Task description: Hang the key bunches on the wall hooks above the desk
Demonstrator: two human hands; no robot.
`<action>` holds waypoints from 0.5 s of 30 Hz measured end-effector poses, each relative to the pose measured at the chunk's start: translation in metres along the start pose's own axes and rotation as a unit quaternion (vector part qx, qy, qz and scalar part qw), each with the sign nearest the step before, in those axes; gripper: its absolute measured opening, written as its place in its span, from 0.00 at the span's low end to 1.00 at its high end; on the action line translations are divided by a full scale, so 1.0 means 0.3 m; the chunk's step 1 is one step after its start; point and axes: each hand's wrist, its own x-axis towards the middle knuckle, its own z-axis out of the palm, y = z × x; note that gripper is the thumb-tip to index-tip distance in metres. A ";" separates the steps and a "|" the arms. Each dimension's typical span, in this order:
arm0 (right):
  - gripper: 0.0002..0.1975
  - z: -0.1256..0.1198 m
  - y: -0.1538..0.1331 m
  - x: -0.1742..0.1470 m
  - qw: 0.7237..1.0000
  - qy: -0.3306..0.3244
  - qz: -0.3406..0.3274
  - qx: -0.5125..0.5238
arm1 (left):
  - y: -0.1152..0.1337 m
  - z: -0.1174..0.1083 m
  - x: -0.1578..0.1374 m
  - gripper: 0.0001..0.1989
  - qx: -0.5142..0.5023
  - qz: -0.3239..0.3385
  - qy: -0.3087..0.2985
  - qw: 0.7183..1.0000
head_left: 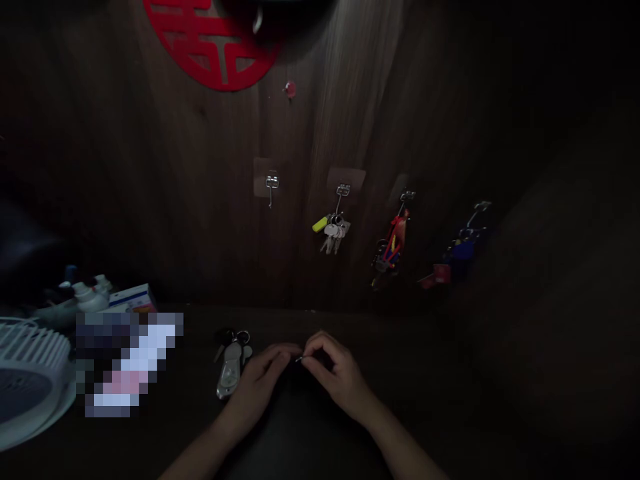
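Over the dark tabletop, the fingertips of my two hands almost meet. My right hand (334, 371) is closed in a pinch, thumb against forefinger, on a small shiny piece (299, 359) too tiny and dim to name. My left hand (265, 375) is closed too, its fingers pressed together and its thumb alongside, pointing at that same piece; what it grips is hidden. Just left of my left hand lies a bunch of keys (233, 360) with a ring and a silvery oval fob.
On the wooden wall, several metal hooks line up: a bare hook (271, 190), then keys with a yellow tag (333, 232), keys with red cords (393, 247) and a blue-tagged bunch (463, 250). A white fan (35, 380), bottles (90, 295) and a box (133, 298) stand left.
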 end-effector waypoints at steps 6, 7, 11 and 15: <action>0.06 0.011 -0.023 0.001 0.996 0.051 0.071 0.030 | -0.006 0.009 -0.013 0.12 0.024 0.021 0.000 0.999; 0.07 0.014 -0.025 0.002 0.994 0.059 0.086 0.046 | -0.006 0.012 -0.014 0.12 0.025 0.021 0.000 0.999; 0.06 0.024 -0.033 0.004 0.987 0.085 0.110 0.082 | -0.003 0.019 -0.012 0.10 0.021 0.022 0.004 1.000; 0.06 0.032 -0.038 -0.001 0.988 0.086 0.101 0.075 | -0.004 0.022 -0.007 0.06 0.037 0.040 0.052 0.997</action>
